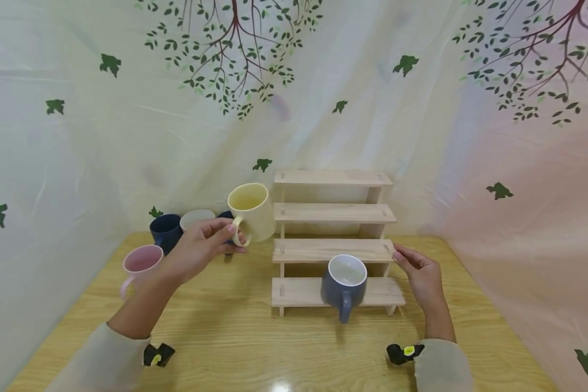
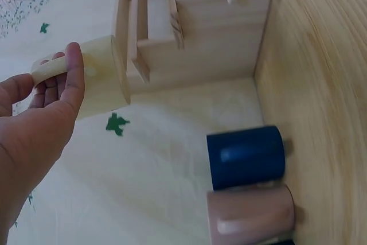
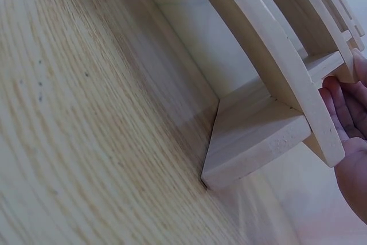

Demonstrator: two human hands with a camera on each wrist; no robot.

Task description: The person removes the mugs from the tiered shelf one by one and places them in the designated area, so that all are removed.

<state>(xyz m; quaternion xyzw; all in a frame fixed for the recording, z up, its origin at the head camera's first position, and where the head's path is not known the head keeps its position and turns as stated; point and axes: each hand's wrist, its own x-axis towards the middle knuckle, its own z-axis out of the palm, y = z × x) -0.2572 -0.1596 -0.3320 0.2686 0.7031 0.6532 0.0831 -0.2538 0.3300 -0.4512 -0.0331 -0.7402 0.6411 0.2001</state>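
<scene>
My left hand (image 1: 193, 256) holds a pale yellow mug (image 1: 258, 219) by its handle, raised above the table just left of the wooden step shelf (image 1: 318, 249). In the left wrist view, thumb and fingers close around the handle of the yellow mug (image 2: 106, 78). On the shelf's lowest step stands a blue-grey mug (image 1: 340, 291) with a white inside, its handle facing me. My right hand (image 1: 423, 277) pinches the right end of the second step from the bottom. At the edge of the right wrist view, the right hand (image 3: 352, 153) is partly cut off.
At the back left of the wooden table (image 1: 215, 337) stand a pink mug (image 1: 144, 260), a dark blue mug (image 1: 166, 231) and a whitish mug (image 1: 196, 218). Another dark blue mug (image 2: 246, 156) is mostly hidden behind my left hand in the head view. A leaf-patterned curtain (image 1: 186, 152) hangs behind.
</scene>
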